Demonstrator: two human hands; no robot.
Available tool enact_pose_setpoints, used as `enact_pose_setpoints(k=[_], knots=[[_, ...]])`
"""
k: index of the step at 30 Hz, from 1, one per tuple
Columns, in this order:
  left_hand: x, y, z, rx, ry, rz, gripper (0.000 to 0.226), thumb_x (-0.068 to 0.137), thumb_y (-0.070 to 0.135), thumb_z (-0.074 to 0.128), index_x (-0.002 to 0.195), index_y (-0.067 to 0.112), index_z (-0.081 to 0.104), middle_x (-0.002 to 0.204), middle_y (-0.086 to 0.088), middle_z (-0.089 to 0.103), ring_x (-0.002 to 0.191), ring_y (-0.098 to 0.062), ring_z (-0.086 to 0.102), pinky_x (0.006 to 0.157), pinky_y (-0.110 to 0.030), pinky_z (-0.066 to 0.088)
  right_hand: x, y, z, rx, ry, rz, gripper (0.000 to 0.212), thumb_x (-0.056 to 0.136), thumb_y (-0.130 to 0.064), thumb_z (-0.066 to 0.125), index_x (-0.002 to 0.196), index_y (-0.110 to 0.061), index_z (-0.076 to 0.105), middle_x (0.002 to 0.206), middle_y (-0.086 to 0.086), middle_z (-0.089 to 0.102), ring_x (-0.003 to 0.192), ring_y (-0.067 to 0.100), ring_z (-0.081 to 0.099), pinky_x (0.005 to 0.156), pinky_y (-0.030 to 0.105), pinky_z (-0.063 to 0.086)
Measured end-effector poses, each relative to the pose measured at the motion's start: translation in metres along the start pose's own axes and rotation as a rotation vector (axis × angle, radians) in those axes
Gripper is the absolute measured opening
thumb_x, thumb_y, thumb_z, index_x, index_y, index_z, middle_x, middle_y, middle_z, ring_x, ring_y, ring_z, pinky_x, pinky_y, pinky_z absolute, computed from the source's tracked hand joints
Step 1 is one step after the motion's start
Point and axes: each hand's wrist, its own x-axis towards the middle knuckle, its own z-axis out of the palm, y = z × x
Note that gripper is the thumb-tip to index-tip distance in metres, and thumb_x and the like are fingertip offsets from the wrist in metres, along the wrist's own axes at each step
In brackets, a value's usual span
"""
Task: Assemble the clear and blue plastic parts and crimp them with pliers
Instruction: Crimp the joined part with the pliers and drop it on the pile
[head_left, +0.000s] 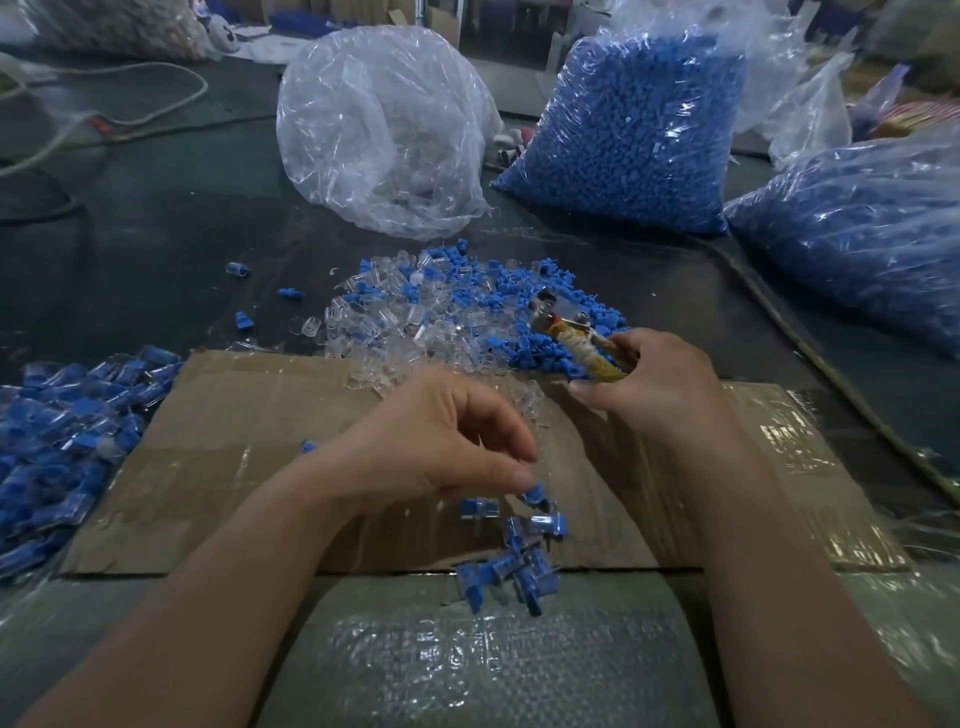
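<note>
Beyond cardboard sheet (249, 415): bag of blue parts (634, 135), crumpled clear bag (379, 130). At sheet's far edge: loose pile of clear and blue parts (441, 317), straight ahead of both hands. At near edge: small cluster of joined pieces (514, 551), directly under left hand (431, 441). Left fingers curled down, thumb tip at topmost blue piece; pinch or mere touch, cannot tell. Right hand (660, 384) wrapped round pliers (576, 338), long axis slanting away-left, head over pile. Hands apart. Left nearer cluster, right nearer pile.
</note>
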Motion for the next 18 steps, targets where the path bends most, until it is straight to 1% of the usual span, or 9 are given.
enact_pose_setpoints(k=[2,5,8,11,12,13,15,16,18], knots=[[0.0,0.0,0.001,0.0,-0.052,0.007,0.013,0.059,0.019,0.075,0.072,0.015,0.072,0.069,0.0,0.071,0.062,-0.007,0.065,0.058,-0.014,0.05,0.001,0.001,-0.001,-0.028,-0.025,0.027,0.063,0.066,-0.047,0.077,0.118,-0.018,0.057,0.113,0.004,0.059,0.1,0.021,0.054,0.078,0.03,0.041],[-0.002,0.0,0.002,-0.018,-0.091,0.003,0.013,0.062,0.019,0.073,0.074,0.013,0.072,0.07,0.0,0.072,0.064,-0.008,0.067,0.06,-0.013,0.05,0.002,0.003,-0.001,-0.06,-0.051,0.053,0.068,0.065,-0.05,0.076,0.121,-0.017,0.056,0.116,0.005,0.057,0.103,0.022,0.052,0.079,0.031,0.04],[-0.003,0.002,0.002,-0.032,-0.025,-0.011,0.014,0.065,0.023,0.068,0.075,0.014,0.072,0.067,-0.001,0.07,0.06,-0.008,0.066,0.058,-0.014,0.051,0.002,0.003,0.0,-0.071,-0.073,0.078,0.071,0.064,-0.051,0.076,0.123,-0.016,0.055,0.118,0.005,0.057,0.105,0.023,0.052,0.084,0.033,0.043],[0.001,0.003,0.003,0.05,0.231,0.009,0.002,0.069,0.018,0.068,0.069,0.018,0.067,0.056,0.007,0.065,0.049,0.001,0.058,0.049,-0.009,0.046,0.002,0.004,0.0,-0.115,-0.104,0.094,0.073,0.064,-0.053,0.076,0.123,-0.016,0.054,0.12,0.006,0.056,0.108,0.025,0.051,0.09,0.039,0.045],[0.004,0.0,0.002,0.126,0.377,0.029,0.009,0.072,0.013,0.069,0.069,0.021,0.065,0.055,0.008,0.064,0.049,0.002,0.058,0.05,-0.009,0.046,0.002,0.004,0.0,-0.125,-0.112,0.096,0.074,0.064,-0.054,0.076,0.123,-0.016,0.054,0.12,0.007,0.056,0.109,0.026,0.051,0.09,0.039,0.045],[0.006,-0.003,0.001,0.212,0.521,0.032,0.014,0.076,0.011,0.069,0.071,0.023,0.064,0.057,0.009,0.063,0.052,0.001,0.058,0.051,-0.009,0.047,0.002,0.004,0.0,-0.132,-0.117,0.097,0.074,0.063,-0.055,0.075,0.122,-0.016,0.053,0.12,0.007,0.056,0.109,0.026,0.05,0.09,0.04,0.045],[0.009,-0.009,-0.003,0.425,0.728,0.022,0.009,0.079,0.014,0.069,0.081,0.023,0.067,0.069,0.012,0.061,0.061,-0.003,0.058,0.057,-0.015,0.051,0.003,0.004,0.0,-0.14,-0.126,0.103,0.076,0.062,-0.058,0.075,0.122,-0.017,0.053,0.119,0.006,0.055,0.108,0.025,0.05,0.091,0.04,0.044],[0.01,-0.011,-0.004,0.542,0.778,0.018,0.01,0.08,0.017,0.069,0.089,0.021,0.068,0.075,0.012,0.059,0.066,-0.003,0.055,0.062,-0.018,0.049,0.003,0.003,0.0,-0.144,-0.131,0.104,0.077,0.061,-0.059,0.074,0.122,-0.017,0.052,0.119,0.006,0.055,0.108,0.025,0.05,0.091,0.041,0.044],[0.012,-0.018,-0.007,0.737,0.77,0.024,0.022,0.081,0.019,0.069,0.103,0.019,0.067,0.091,0.01,0.053,0.083,-0.004,0.048,0.079,-0.02,0.038,0.003,0.003,0.0,-0.163,-0.134,0.097,0.079,0.06,-0.062,0.073,0.123,-0.018,0.051,0.119,0.006,0.053,0.108,0.024,0.048,0.09,0.039,0.044]])
